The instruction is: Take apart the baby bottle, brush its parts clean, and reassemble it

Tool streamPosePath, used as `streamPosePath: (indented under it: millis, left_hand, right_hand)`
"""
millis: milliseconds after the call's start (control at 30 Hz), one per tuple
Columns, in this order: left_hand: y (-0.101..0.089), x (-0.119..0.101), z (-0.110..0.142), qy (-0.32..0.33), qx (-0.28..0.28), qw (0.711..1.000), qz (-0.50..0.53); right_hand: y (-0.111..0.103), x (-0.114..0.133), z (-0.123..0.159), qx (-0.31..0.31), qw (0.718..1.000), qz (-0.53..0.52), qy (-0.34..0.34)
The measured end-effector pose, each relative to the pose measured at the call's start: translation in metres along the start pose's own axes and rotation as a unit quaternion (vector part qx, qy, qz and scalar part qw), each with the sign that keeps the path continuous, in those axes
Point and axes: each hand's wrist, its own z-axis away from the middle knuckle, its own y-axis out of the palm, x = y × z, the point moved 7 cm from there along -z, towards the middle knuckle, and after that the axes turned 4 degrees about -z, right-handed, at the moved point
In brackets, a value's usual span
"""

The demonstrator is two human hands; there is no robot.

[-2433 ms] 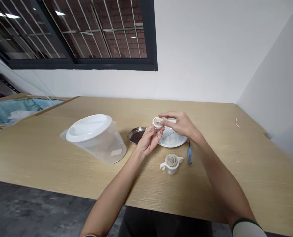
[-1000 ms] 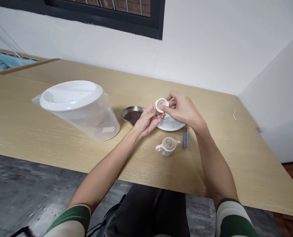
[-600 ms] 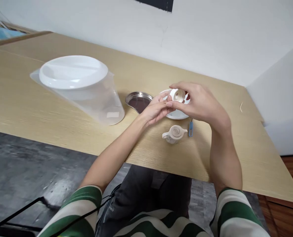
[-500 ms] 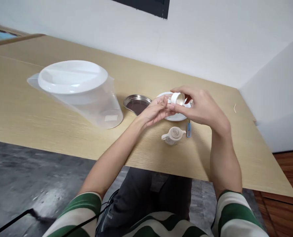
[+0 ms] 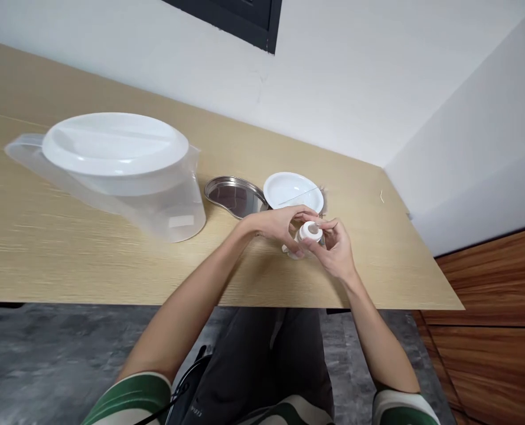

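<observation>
A small translucent cup (image 5: 290, 252) with a side handle stands near the table's front, mostly hidden by my hands. On top of it is a white round lid (image 5: 310, 231) with a raised ring in the middle. My right hand (image 5: 336, 248) grips this lid between thumb and fingers from the right. From the left, my left hand (image 5: 282, 227) curls round the cup, its thumb on the near side and its fingers on the far side. Whether the lid is seated on the rim cannot be seen.
A white oval bowl (image 5: 284, 184) with a thin rod across it sits just behind my hands. Left of it lies a kidney-shaped metal tray (image 5: 238, 198). A large translucent pitcher (image 5: 156, 209) with a white lid stands further left. The wall rises behind the table (image 5: 89, 260).
My hands have come down and nearer, bringing the white lid from above the bowl to the top of the cup. My left hand now surrounds the cup. The camera view has shifted.
</observation>
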Motion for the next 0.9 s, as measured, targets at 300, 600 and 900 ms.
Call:
streamPosePath:
  millis: [300, 600, 900]
  left_hand:
    - [0.007, 0.01, -0.008, -0.01, -0.004, 1.0, -0.025]
    - [0.006, 0.023, -0.005, -0.019, 0.044, 0.996, -0.079]
    - [0.003, 0.022, 0.01, 0.009, -0.015, 0.993, -0.114]
  right_hand:
    - [-0.004, 0.009, 0.0, 0.096, 0.979, 0.183, 0.005]
    - [-0.006, 0.008, -0.012, 0.241, 0.952, 0.183, 0.033]
    - [-0.007, 0.034, -0.034, 0.362, 0.892, 0.268, 0.043]
